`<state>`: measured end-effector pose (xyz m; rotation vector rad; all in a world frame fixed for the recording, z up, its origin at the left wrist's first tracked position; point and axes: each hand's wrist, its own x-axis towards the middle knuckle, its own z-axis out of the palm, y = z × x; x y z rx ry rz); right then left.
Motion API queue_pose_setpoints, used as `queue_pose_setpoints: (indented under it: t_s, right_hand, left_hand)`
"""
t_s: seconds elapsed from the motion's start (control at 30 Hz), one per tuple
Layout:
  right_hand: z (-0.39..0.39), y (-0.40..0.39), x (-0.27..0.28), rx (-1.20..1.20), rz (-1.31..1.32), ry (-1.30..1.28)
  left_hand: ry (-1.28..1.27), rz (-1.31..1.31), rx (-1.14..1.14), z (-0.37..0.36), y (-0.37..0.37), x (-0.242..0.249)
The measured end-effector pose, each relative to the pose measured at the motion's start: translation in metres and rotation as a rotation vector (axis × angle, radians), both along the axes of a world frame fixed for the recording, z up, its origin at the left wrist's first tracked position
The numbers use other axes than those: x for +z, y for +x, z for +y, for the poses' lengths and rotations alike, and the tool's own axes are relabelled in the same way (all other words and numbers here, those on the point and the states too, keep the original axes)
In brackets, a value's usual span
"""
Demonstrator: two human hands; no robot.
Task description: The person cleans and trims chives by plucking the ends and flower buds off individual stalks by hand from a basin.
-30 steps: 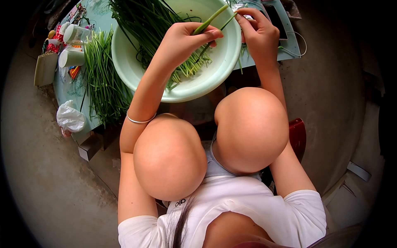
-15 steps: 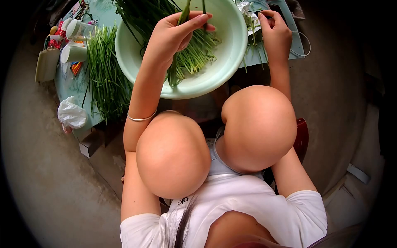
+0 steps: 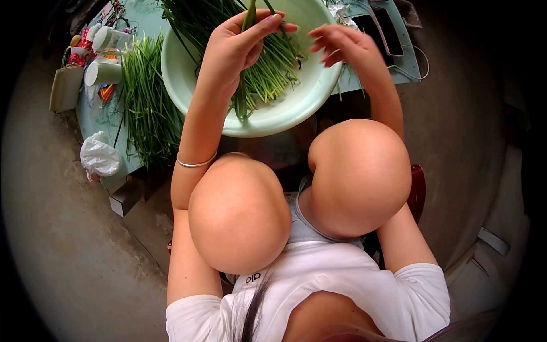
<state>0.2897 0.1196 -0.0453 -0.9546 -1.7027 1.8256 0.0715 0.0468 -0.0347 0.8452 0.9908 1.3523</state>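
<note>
My left hand (image 3: 232, 50) is closed in a pinch above a pale green basin (image 3: 272, 126). Between its thumb and fingers are some garlic chives (image 3: 243, 100), one broad leaf hanging down past the palm and a thinner stalk rising by the fingertips. More chives (image 3: 276, 77) lie in a heap inside the basin, pale ends toward me. Over the basin's right rim is my right hand (image 3: 348, 47), slightly blurred, fingers apart with nothing visible in them. Left of the basin, a large bunch of chives (image 3: 148, 105) rests on the table.
Two clear cups (image 3: 104, 71) lie at the table's left side, near a crumpled white plastic bag (image 3: 99, 155). On the right are a dark phone (image 3: 371, 35) and a white cable (image 3: 423, 57). My raised knees (image 3: 239, 214) stand between me and the basin.
My right hand has moved left from the table's right side to the basin's rim, and its fingers have spread. The phone behind it is now uncovered. My left hand has barely shifted.
</note>
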Motion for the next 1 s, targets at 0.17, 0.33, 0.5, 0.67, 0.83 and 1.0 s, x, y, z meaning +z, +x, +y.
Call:
queue_pose_setpoints:
  t_s: [0.17, 0.33, 0.5, 0.67, 0.83, 1.0]
  right_hand:
    - [-0.016, -0.021, 0.009, 0.182, 0.185, -0.285]
    - [-0.018, -0.022, 0.007, 0.145, 0.169, -0.321]
    - [-0.007, -0.017, -0.009, 0.144, 0.208, -0.093]
    - [-0.007, -0.013, -0.007, -0.086, 0.219, -0.055]
    - [0.004, 0.007, -0.01, -0.494, 0.197, 0.307]
    - [0.019, 0.025, -0.02, -0.558, -0.144, 0.687]
  left_hand:
    - [-0.009, 0.043, 0.033, -0.002, 0.004, 0.004]
    - [-0.01, 0.149, 0.05, -0.001, 0.007, 0.003]
    - [-0.028, 0.141, 0.071, -0.001, 0.013, 0.003]
    - [0.003, 0.107, 0.087, 0.0, 0.011, 0.003]
    - [0.007, 0.098, 0.075, -0.001, 0.006, 0.002]
    - [0.023, 0.114, 0.056, -0.001, 0.004, 0.0]
